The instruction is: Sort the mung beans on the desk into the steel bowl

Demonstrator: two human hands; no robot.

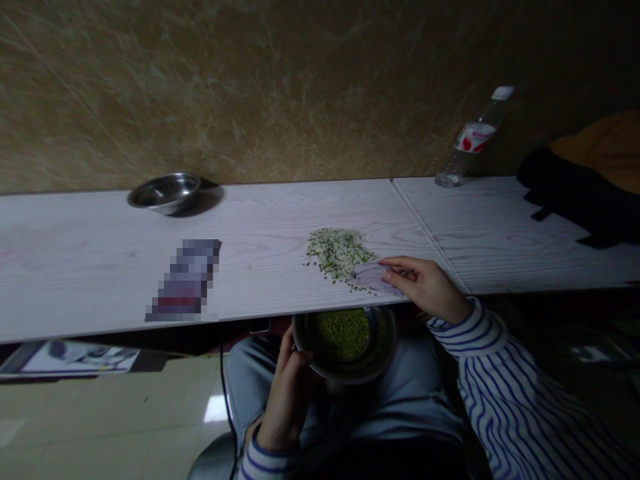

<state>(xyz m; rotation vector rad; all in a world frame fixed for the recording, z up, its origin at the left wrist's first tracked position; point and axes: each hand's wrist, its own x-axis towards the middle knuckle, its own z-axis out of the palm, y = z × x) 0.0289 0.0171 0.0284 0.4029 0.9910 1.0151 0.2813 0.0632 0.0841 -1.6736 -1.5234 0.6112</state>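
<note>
A pile of white grains mixed with green beans lies on the pale wooden table. My right hand pinches a thin, pale purple scraper-like piece, whose edge touches the right side of the pile. Below the table's front edge, my left hand grips the left rim of a metal bowl. Green beans cover the bottom of that bowl, which is over my lap.
An empty metal bowl stands tilted near the wall. In front of it lies a blurred packet. A clear bottle stands at the back right, beside dark and orange cloth.
</note>
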